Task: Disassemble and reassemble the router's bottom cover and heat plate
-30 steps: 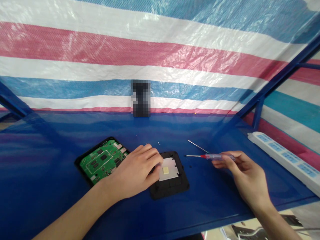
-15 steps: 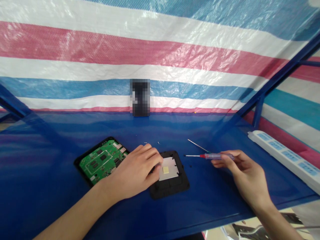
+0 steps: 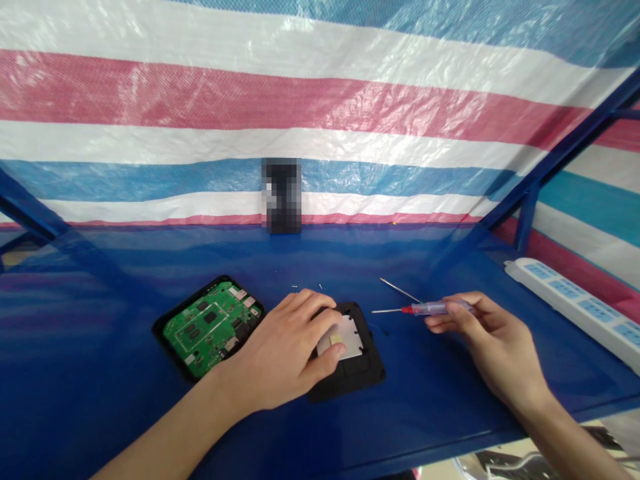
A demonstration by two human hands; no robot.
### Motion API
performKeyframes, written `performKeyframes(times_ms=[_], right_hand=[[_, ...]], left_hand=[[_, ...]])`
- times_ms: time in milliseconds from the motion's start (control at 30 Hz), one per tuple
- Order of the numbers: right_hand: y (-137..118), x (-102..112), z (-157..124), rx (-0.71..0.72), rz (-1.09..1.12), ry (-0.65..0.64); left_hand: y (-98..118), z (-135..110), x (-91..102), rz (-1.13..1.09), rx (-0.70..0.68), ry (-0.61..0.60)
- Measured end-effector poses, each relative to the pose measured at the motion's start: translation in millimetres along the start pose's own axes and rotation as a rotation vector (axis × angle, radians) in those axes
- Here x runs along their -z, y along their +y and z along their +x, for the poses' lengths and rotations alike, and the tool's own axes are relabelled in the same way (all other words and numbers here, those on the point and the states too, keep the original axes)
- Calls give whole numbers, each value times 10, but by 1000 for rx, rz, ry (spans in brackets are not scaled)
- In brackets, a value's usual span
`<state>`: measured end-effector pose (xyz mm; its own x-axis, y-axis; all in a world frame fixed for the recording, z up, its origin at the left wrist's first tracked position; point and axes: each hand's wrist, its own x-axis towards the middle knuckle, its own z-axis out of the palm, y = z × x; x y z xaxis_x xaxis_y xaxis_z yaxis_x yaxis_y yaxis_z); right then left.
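My left hand rests over a black plastic cover, thumb and forefinger apart above its silvery metal plate. A small yellow pad on that plate shows between them. Beside this hand, on the left, lies a black case holding a green circuit board. My right hand is closed around the clear purplish handle of a screwdriver with a red collar. Its shaft points left, with the tip clear of the cover. A second thin metal shaft lies just behind it, partly hidden.
Small screws lie on the blue table behind my left hand. A white power strip runs along the right side. At the back, a blurred dark object stands against the striped sheet. Blue frame bars slope at both sides.
My left thumb and forefinger have shifted right and spread farther over the plate and its yellow pad. My right hand keeps its hold on the screwdriver. The whole view has shifted slightly.
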<state>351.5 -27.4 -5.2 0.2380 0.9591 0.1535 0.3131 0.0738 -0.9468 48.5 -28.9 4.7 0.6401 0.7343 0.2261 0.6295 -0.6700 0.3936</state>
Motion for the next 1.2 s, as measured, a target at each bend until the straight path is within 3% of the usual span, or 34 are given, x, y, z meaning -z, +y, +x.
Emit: performKeyframes(times_ms=[233,400,600,1200], right_hand=[[-14,-148,124,-88,167,-114],[-3,-229,129,-105,159,-173],[-4,-231,128,-104,142,-125],[-38,-229,96,-59,114,-180]], left_hand=[[40,8,9,-42,48,-41],[36,14,-8,-51,60,-49],[27,24,-16,-27,57,-66],[55,76,-8,2,39,-104]])
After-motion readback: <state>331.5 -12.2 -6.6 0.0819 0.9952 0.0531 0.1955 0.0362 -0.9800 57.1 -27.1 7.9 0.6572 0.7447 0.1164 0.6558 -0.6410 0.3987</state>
